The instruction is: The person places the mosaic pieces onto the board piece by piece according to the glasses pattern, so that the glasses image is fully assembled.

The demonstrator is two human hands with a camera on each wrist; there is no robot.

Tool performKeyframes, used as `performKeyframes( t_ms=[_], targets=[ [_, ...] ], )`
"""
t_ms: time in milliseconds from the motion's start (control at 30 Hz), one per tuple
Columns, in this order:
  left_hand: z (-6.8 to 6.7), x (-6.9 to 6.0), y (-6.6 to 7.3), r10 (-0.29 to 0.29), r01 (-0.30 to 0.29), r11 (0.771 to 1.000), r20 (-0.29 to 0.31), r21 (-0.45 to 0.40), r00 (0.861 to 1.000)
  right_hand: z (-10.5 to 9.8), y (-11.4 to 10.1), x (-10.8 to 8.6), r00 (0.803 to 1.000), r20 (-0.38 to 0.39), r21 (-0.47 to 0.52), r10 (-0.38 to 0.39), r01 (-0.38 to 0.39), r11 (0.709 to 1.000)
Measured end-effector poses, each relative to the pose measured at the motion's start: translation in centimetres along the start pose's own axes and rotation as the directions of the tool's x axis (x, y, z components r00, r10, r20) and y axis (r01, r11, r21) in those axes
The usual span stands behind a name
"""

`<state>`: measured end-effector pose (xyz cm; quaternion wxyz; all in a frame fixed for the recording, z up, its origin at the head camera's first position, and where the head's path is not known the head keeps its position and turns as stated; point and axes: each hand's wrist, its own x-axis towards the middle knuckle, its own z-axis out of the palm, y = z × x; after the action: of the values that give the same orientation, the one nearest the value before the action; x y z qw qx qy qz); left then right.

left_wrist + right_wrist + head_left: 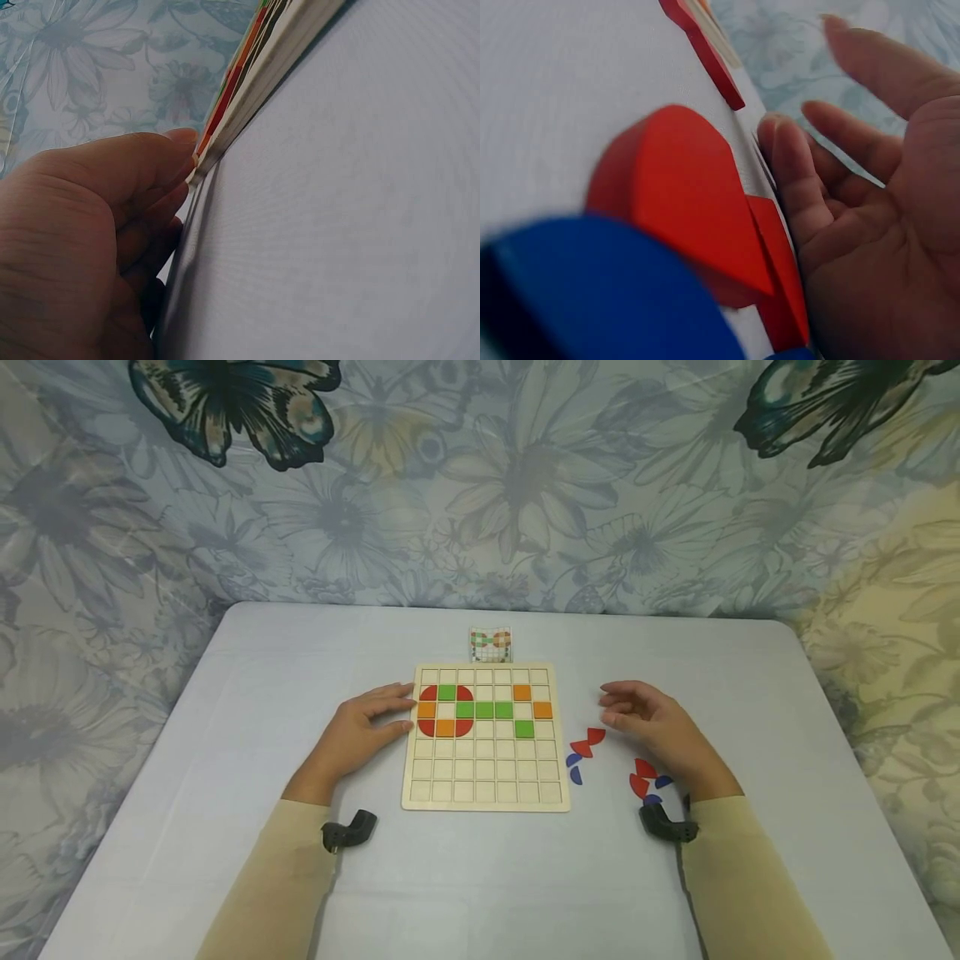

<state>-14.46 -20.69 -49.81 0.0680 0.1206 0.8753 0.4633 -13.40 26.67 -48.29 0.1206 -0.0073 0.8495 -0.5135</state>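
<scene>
A pale wooden grid board (487, 807) lies on the table. My left hand (352, 739) is at its left side, thumb and fingertips touching the edge, as the left wrist view also shows. Set in the upper grid are green squares (484, 710), orange squares (521, 692) and red quarter-round pieces (463, 727). My right hand (660, 731) is right of the board, fingers loosely bent, holding nothing. Close by lie loose red quarter-round pieces (596, 736) and blue rounded pieces (576, 775). In the right wrist view a red piece (694, 202) and a blue piece (600, 292) stand out beside this hand.
A small pattern card (491, 646) sits just behind the board's top edge. Near the right wrist is another cluster of red pieces (639, 786) and blue pieces (663, 782). Flowered cloth (525, 485) rises behind the white table (480, 893).
</scene>
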Motion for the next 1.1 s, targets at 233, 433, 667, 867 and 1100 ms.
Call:
performKeyframes(
  t_ms=[233, 433, 667, 867, 1100],
  targets=[
    [0.1, 0.0, -0.2, 0.006, -0.006, 1.0, -0.008, 0.009, 1.0, 0.1, 0.1, 0.3, 0.991, 0.132, -0.143, -0.015, 0.034, 0.989],
    [0.0, 0.0, -0.3, 0.001, -0.001, 1.0, -0.011, 0.013, 1.0, 0.2, -0.2, 0.4, 0.977, 0.184, -0.235, -0.109, 0.151, 0.96],
    [0.1, 0.1, -0.2, 0.016, -0.015, 1.0, -0.01, 0.012, 1.0, 0.6, -0.6, 0.4, 0.989, 0.103, -0.349, -0.106, 0.136, 0.927],
    [0.1, 0.1, -0.3, 0.013, -0.013, 1.0, -0.015, 0.014, 1.0, 0.5, -0.8, 0.5, 1.0, -0.011, -0.384, -0.023, 0.017, 0.923],
    [0.0, 0.1, -0.2, 0.004, -0.004, 1.0, -0.006, 0.01, 1.0, -0.4, -1.1, -0.1, 0.999, 0.022, -0.401, 0.027, -0.016, 0.916]
  ],
)
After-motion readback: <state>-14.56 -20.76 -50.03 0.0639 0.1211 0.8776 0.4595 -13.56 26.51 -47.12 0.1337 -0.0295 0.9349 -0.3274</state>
